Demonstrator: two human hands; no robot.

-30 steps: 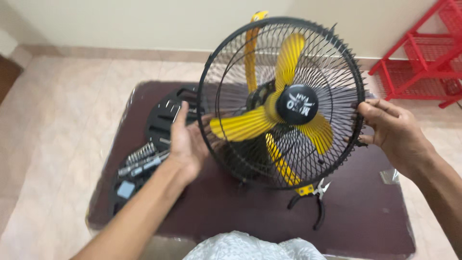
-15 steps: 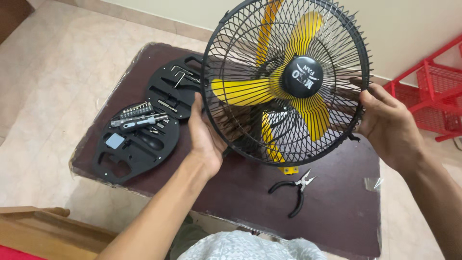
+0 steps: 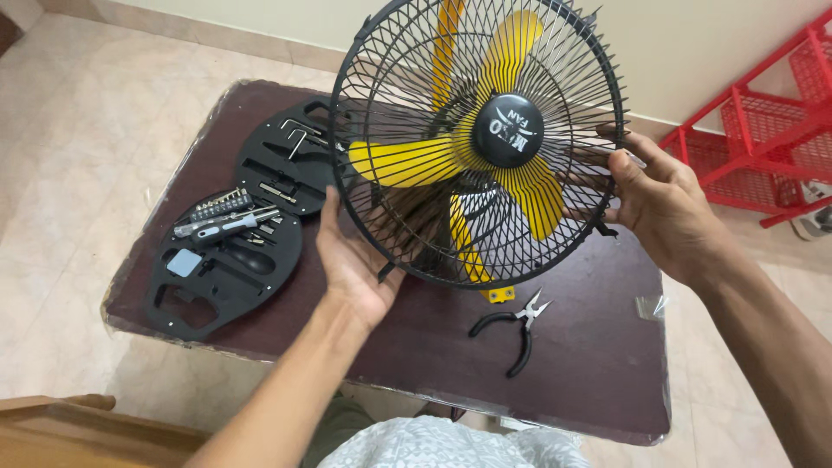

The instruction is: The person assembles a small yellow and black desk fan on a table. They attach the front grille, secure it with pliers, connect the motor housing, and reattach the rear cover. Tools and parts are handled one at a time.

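Observation:
A small fan (image 3: 451,95) with a black wire cage, yellow blades and a black hub is lifted above a dark brown table (image 3: 598,347). My left hand (image 3: 351,260) cups the cage's lower left rim, palm up, fingers spread along the wires. My right hand (image 3: 663,204) grips the cage's right rim with thumb and fingers. The fan faces me and tilts slightly back. Its yellow base bracket (image 3: 497,295) shows just below the cage.
Black-handled pliers (image 3: 513,328) lie on the table under the fan. An open black tool case (image 3: 230,251) with a screwdriver, bits and hex keys lies at the left. A red wire rack (image 3: 763,130) stands at the right. A wooden edge (image 3: 61,425) is at the lower left.
The fan has shifted slightly left in view and my right hand has moved its fingers further over the rim. My view has drifted, showing more of the table.

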